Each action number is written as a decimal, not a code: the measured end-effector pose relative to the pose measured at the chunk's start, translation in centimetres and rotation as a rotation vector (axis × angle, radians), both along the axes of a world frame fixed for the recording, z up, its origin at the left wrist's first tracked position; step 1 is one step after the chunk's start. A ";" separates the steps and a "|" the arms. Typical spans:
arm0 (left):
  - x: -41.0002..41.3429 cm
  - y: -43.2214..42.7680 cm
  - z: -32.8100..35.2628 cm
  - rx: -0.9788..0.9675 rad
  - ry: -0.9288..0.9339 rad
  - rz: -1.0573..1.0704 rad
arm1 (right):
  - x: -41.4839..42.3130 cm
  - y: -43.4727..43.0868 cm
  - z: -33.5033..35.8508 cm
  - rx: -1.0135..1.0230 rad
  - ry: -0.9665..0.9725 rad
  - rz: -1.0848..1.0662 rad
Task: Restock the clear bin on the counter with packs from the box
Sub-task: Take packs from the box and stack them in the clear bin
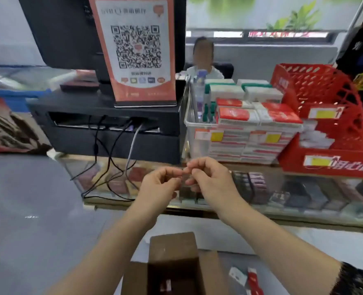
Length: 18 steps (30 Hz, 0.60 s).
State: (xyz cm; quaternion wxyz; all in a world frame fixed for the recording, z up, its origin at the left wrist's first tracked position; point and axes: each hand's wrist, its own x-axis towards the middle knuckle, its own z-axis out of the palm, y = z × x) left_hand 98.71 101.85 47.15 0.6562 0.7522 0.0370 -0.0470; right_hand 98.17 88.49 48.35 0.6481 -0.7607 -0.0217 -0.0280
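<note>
The clear bin stands on the glass counter, stacked to its rim with red-and-white packs. Green-and-white packs fill its back. An open brown cardboard box sits below the counter, at the bottom of the view, with a red-and-white pack deep inside it. My left hand and my right hand meet in front of the counter, left of the bin. Their curled fingertips pinch what looks like a small scrap of clear film, too blurred to make out.
A black register stand with a QR-code sign and trailing cables stands left of the bin. A red plastic basket stands to its right. Loose packs lie beside the box. A person sits behind the counter.
</note>
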 end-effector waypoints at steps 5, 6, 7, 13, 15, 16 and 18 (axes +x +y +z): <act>-2.0 0.1 -10.8 0.052 0.149 0.026 | -2.1 0.4 -9.7 -0.036 0.142 0.015; -2.5 0.2 -13.5 0.062 0.188 0.030 | -2.5 0.5 -12.2 -0.048 0.175 0.018; -2.9 0.3 -16.2 0.072 0.225 0.025 | -3.0 0.6 -14.8 -0.060 0.207 0.016; -4.2 1.0 -32.8 0.108 0.465 0.023 | -4.5 1.3 -30.6 -0.101 0.465 0.040; -4.2 1.2 -38.3 0.109 0.534 0.057 | -4.7 1.7 -35.7 -0.125 0.500 0.008; -4.1 1.4 -40.9 0.113 0.565 0.085 | -4.6 1.8 -38.3 -0.141 0.508 -0.006; -3.8 1.6 -46.1 0.130 0.627 0.137 | -4.5 2.3 -43.0 -0.168 0.527 -0.022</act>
